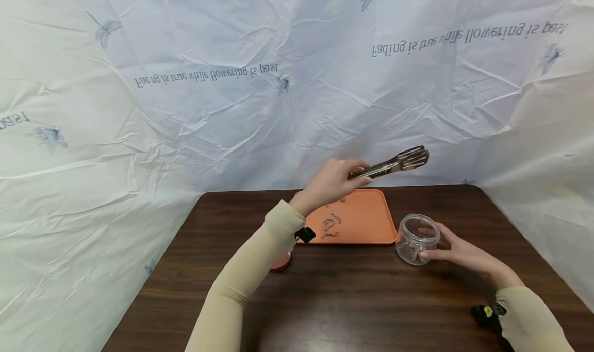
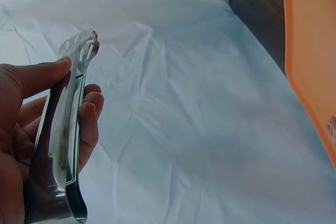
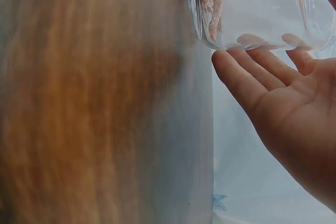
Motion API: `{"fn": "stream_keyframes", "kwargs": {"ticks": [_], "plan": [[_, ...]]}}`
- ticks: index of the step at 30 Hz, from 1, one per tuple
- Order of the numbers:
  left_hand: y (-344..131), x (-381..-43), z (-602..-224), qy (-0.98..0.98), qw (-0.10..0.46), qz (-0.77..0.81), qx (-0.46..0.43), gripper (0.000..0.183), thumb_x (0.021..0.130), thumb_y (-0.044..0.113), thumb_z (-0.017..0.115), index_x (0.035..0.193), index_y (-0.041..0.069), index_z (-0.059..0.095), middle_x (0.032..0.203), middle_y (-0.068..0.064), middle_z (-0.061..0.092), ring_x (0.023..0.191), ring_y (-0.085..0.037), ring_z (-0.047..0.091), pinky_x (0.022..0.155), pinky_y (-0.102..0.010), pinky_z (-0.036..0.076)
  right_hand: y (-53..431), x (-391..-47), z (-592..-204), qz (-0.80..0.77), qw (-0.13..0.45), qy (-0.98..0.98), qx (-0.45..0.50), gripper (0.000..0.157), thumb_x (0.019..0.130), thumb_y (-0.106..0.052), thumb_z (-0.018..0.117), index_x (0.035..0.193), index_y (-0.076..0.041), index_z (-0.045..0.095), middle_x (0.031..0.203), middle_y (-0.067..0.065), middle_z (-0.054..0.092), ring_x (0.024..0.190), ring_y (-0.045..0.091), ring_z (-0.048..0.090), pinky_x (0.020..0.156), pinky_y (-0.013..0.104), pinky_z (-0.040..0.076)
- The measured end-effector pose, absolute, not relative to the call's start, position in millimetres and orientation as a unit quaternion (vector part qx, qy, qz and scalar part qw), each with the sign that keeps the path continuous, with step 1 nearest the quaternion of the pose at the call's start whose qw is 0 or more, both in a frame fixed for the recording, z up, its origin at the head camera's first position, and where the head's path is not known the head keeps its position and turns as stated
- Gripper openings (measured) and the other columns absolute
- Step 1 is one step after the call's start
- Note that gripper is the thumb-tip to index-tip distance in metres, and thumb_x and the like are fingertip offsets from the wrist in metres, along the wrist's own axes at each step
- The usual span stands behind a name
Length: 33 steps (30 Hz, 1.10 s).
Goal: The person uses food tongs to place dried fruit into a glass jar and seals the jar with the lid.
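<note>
My left hand (image 1: 331, 181) grips a pair of metal tongs (image 1: 390, 166) above the back of an orange tray (image 1: 366, 218). The slotted tips of the tongs point to the right, close together, and a small reddish-brown spot shows at one tip in the left wrist view. On the tray lie several thin, curled brownish strips (image 1: 329, 223), partly hidden by my left arm. To the right of the tray, my right hand (image 1: 468, 254) holds a clear, lidless jar (image 1: 419, 233) around its side. Pinkish-brown strips (image 3: 212, 3) lie at the bottom of the jar.
A round reddish lid-like disc (image 1: 281, 262) sits on the dark wooden table (image 1: 343, 300), half covered by my left forearm. White printed sheeting (image 1: 232, 120) hangs around the table's back and sides.
</note>
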<state>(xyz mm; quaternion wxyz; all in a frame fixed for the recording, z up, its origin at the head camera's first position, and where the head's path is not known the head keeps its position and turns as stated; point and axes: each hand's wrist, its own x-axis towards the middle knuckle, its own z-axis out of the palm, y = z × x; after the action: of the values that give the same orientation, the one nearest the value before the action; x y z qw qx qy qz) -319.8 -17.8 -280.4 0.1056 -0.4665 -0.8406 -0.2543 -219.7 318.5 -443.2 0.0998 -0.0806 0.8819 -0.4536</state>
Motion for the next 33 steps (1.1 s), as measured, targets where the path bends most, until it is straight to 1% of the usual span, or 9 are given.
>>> {"fn": "stream_keyframes", "kwargs": {"ticks": [6,9,15,17,20,24,27,30,33], "plan": [[-4,-315,-287,-0.837,0.103,-0.241,-0.481,0.038,0.100,0.034,0.066,0.131,0.013,0.067,0.123,-0.002,0.071,0.111,-0.014,0.068,0.091,-0.026,0.051,316,-218,-443,-0.448,0.076,0.887,-0.081,0.089,0.093,-0.032,0.075,0.157,-0.003,0.018,0.148,0.029,0.041,0.134,0.048,0.041,0.091,0.053,0.047],[0,-314,-293,-0.842,0.095,-0.229,-0.478,0.038,0.099,0.035,0.066,0.131,0.014,0.068,0.120,-0.002,0.072,0.107,-0.013,0.069,0.090,-0.025,0.051,314,-217,-442,-0.445,0.065,0.889,-0.082,0.090,0.092,-0.031,0.076,0.155,0.000,0.019,0.144,0.032,0.043,0.132,0.050,0.043,0.091,0.056,0.046],[4,-311,-310,-0.845,0.063,-0.225,-0.481,0.038,0.100,0.036,0.065,0.131,0.015,0.067,0.118,-0.001,0.073,0.102,-0.011,0.070,0.090,-0.026,0.052,312,-217,-442,-0.446,0.060,0.891,-0.062,0.093,0.090,-0.033,0.079,0.154,0.001,0.021,0.142,0.032,0.046,0.130,0.051,0.046,0.090,0.054,0.049],[5,-310,-316,-0.844,0.050,-0.228,-0.483,0.038,0.100,0.037,0.064,0.132,0.015,0.067,0.111,-0.001,0.074,0.095,-0.008,0.070,0.089,-0.026,0.052,310,-218,-443,-0.439,0.057,0.895,-0.055,0.094,0.089,-0.035,0.079,0.153,0.002,0.021,0.141,0.033,0.046,0.130,0.052,0.046,0.090,0.056,0.049],[5,-308,-324,-0.844,0.030,-0.231,-0.483,0.040,0.101,0.037,0.063,0.134,0.015,0.065,0.105,0.000,0.075,0.076,-0.001,0.068,0.088,-0.025,0.052,308,-219,-443,-0.429,0.052,0.901,-0.043,0.095,0.089,-0.038,0.078,0.153,0.003,0.021,0.141,0.034,0.045,0.130,0.054,0.045,0.091,0.059,0.048],[6,-306,-334,-0.847,0.014,-0.224,-0.482,0.041,0.101,0.037,0.063,0.135,0.015,0.064,0.107,0.002,0.074,0.075,0.001,0.066,0.086,-0.023,0.052,308,-221,-443,-0.421,0.043,0.905,-0.035,0.097,0.089,-0.040,0.078,0.154,0.003,0.020,0.141,0.035,0.044,0.130,0.056,0.044,0.091,0.061,0.048],[8,-305,-341,-0.848,0.011,-0.218,-0.483,0.036,0.101,0.036,0.064,0.131,0.016,0.066,0.101,0.005,0.073,0.069,0.001,0.063,0.072,-0.019,0.051,308,-222,-443,-0.417,0.038,0.908,-0.031,0.098,0.090,-0.040,0.077,0.155,0.004,0.018,0.141,0.036,0.044,0.131,0.056,0.043,0.091,0.061,0.048],[9,-305,-348,-0.848,0.008,-0.219,-0.483,0.032,0.100,0.035,0.065,0.127,0.017,0.068,0.092,0.010,0.070,0.051,0.001,0.050,0.056,-0.018,0.043,309,-224,-444,-0.412,0.040,0.910,-0.028,0.100,0.090,-0.041,0.077,0.155,0.005,0.016,0.141,0.038,0.043,0.131,0.057,0.042,0.092,0.062,0.047],[9,-305,-354,-0.846,0.007,-0.220,-0.486,0.030,0.100,0.035,0.065,0.124,0.017,0.069,0.088,0.012,0.068,0.046,-0.002,0.043,0.049,-0.019,0.036,309,-224,-444,-0.409,0.044,0.911,-0.026,0.101,0.091,-0.041,0.076,0.156,0.005,0.014,0.142,0.039,0.042,0.131,0.057,0.042,0.093,0.063,0.047]]}}
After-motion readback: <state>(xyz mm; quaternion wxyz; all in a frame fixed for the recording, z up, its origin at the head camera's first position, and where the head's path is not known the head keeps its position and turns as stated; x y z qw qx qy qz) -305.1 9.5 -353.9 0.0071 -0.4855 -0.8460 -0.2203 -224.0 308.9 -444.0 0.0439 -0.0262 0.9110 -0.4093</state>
